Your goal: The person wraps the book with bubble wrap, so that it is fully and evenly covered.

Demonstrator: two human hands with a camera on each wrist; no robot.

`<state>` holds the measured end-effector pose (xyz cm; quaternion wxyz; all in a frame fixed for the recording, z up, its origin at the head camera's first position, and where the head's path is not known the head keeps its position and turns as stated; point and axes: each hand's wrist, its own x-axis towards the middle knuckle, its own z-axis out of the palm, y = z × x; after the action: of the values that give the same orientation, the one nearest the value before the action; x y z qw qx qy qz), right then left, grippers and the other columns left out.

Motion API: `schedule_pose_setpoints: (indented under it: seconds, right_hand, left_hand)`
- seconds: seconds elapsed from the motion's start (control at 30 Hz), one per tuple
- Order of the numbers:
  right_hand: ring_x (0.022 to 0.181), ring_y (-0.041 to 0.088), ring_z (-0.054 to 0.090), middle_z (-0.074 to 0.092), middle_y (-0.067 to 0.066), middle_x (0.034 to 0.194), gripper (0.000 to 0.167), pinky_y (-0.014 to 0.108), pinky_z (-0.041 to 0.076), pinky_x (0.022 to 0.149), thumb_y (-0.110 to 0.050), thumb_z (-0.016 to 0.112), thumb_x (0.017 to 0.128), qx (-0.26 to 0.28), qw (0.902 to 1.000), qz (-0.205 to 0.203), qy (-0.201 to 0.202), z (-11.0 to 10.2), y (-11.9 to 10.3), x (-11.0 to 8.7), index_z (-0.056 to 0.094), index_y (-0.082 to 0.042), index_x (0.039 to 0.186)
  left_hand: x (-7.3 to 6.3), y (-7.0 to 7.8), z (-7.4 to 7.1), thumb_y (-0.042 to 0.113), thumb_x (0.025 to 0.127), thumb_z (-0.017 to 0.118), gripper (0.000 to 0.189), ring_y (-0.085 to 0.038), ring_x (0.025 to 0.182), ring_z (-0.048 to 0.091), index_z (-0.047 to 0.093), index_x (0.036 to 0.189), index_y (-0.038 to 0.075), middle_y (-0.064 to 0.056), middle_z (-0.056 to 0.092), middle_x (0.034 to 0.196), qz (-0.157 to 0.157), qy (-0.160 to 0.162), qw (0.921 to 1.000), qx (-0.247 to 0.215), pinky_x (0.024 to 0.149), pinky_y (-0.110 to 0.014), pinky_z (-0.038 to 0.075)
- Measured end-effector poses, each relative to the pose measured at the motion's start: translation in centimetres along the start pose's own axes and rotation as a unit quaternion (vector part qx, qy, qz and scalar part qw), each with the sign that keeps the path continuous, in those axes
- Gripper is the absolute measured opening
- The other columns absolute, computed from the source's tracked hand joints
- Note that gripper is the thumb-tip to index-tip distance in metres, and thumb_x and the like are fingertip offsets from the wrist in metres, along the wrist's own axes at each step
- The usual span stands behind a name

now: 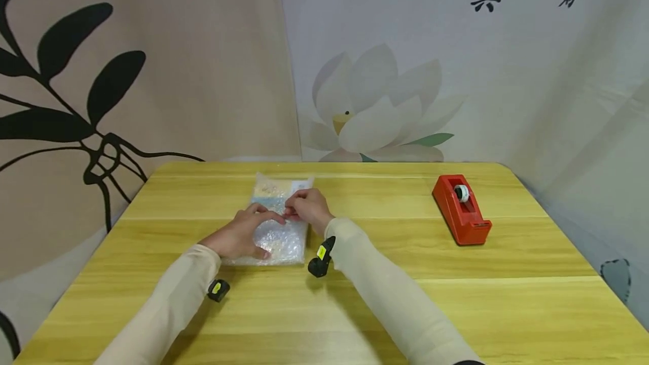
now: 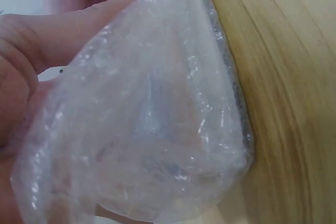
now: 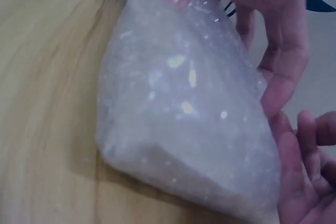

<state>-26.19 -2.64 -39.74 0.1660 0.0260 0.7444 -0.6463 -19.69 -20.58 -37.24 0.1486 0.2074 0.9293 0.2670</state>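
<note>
A flat package in clear bubble wrap (image 1: pixel 281 241) lies on the wooden table, with pale and bluish parts showing through the plastic. My left hand (image 1: pixel 243 232) grips it from the left, thumb near the close edge and fingers bent over the upper surface. In the right wrist view, this left hand (image 3: pixel 268 19) appears above the shiny wrap (image 3: pixel 184 93). My right hand (image 1: pixel 307 207) pinches the wrap near its middle right, fingertips close to the left index finger. A loose, raised layer of wrap (image 2: pixel 105 124) partly covers the left hand in the left wrist view.
A red tape dispenser (image 1: pixel 463 213) with a small roll of tape (image 1: pixel 461 193) stands at the right of the table (image 1: pixel 405 303). Behind the far edge hangs a printed curtain (image 1: pixel 228 61).
</note>
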Motion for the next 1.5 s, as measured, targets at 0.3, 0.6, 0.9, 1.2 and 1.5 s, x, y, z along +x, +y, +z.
schedule_pose_setpoints:
  seconds: [0.3,0.6,0.9,1.2,1.5]
  right_hand:
    - [0.048,0.008,0.043,0.067,-0.001,0.068,0.016,0.019,0.039,0.047,-0.009,0.065,0.092,-0.133,0.9905,-0.033,0.011,0.2,-0.2,-0.1,0.070,-0.006,0.077]
    - [0.041,0.009,0.040,0.072,0.000,0.068,0.018,0.021,0.035,0.041,-0.012,0.068,0.092,-0.194,0.9809,-0.014,0.007,0.3,-0.7,0.2,0.073,-0.010,0.075]
    - [0.041,0.010,0.049,0.068,-0.003,0.059,0.024,0.023,0.037,0.039,-0.014,0.066,0.091,-0.272,0.9613,-0.040,0.013,0.5,-0.8,0.3,0.072,-0.011,0.067]
    - [0.039,0.010,0.052,0.064,-0.003,0.051,0.029,0.023,0.037,0.038,-0.013,0.067,0.088,-0.296,0.9544,-0.031,0.019,0.8,-1.2,0.7,0.071,-0.011,0.059]
    - [0.033,0.010,0.047,0.052,-0.001,0.040,0.037,0.022,0.039,0.033,-0.013,0.067,0.083,-0.296,0.9548,-0.025,0.008,0.5,-1.3,1.2,0.061,-0.011,0.047]
  left_hand:
    - [0.2,0.3,0.1,0.012,0.075,0.088,0.064,-0.047,0.129,0.044,0.062,0.133,0.019,-0.020,0.043,0.141,0.001,0.009,0.9996,0.028,0.100,-0.062,0.047]
    - [0.4,0.0,-0.2,0.024,0.075,0.089,0.097,-0.047,0.135,0.042,0.035,0.152,0.002,-0.020,0.049,0.144,-0.018,0.003,0.9983,0.055,0.110,-0.064,0.039]
    - [1.7,-0.6,-0.8,0.032,0.072,0.091,0.114,-0.049,0.131,0.042,0.022,0.160,0.008,-0.020,0.047,0.144,-0.020,-0.047,0.9945,0.091,0.108,-0.066,0.039]
    - [2.4,-1.1,-1.4,0.039,0.069,0.092,0.114,-0.039,0.122,0.045,0.029,0.157,0.005,-0.016,0.045,0.137,-0.018,-0.073,0.9908,0.112,0.105,-0.060,0.043]
    - [2.6,-0.6,-1.6,0.041,0.069,0.091,0.112,-0.044,0.130,0.044,0.031,0.156,0.005,-0.015,0.046,0.138,-0.028,-0.089,0.9868,0.132,0.106,-0.062,0.044]
